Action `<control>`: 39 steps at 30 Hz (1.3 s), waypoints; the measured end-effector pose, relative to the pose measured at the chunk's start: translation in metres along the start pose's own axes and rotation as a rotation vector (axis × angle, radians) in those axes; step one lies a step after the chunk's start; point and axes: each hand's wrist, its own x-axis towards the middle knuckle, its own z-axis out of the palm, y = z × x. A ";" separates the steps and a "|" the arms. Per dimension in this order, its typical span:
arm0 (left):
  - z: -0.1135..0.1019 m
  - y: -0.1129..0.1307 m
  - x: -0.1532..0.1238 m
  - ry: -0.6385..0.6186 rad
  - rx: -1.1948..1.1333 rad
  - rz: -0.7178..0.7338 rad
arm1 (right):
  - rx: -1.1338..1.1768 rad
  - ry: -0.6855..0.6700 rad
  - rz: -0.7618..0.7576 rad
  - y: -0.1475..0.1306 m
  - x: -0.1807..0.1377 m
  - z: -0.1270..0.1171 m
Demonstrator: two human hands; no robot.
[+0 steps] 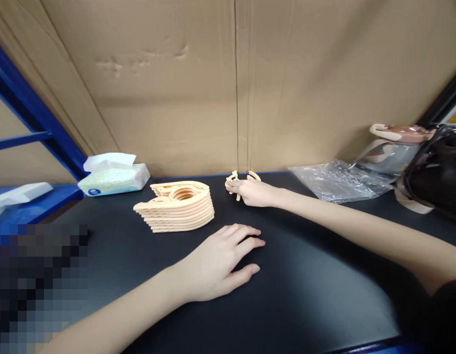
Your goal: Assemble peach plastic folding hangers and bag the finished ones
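Note:
My left hand (216, 260) lies flat on the black table top (305, 275), fingers stretched out and holding nothing. My right hand (250, 191) reaches to the back of the table, near the cardboard wall, with its fingers closed on a small peach plastic piece (235, 178). A neat stack of several peach plastic folding hangers (178, 205) sits left of the right hand and just beyond the left hand. Neither hand touches the stack.
A tissue pack (115, 177) lies at the back left beside a blue shelf frame (36, 118). A crumpled clear plastic bag (334, 179), a pink-lidded bottle (393, 147) and a black bag (440, 172) sit at the back right. Cardboard (228, 83) walls off the back.

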 end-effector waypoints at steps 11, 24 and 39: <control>0.004 0.000 -0.001 0.053 0.063 0.069 | 0.089 0.028 -0.049 -0.044 -0.030 -0.017; 0.013 0.002 0.002 0.218 0.327 -0.157 | 0.116 0.085 -0.002 -0.033 -0.052 -0.036; 0.010 -0.003 0.003 0.143 0.272 -0.147 | -0.135 0.118 -0.102 -0.026 -0.048 -0.024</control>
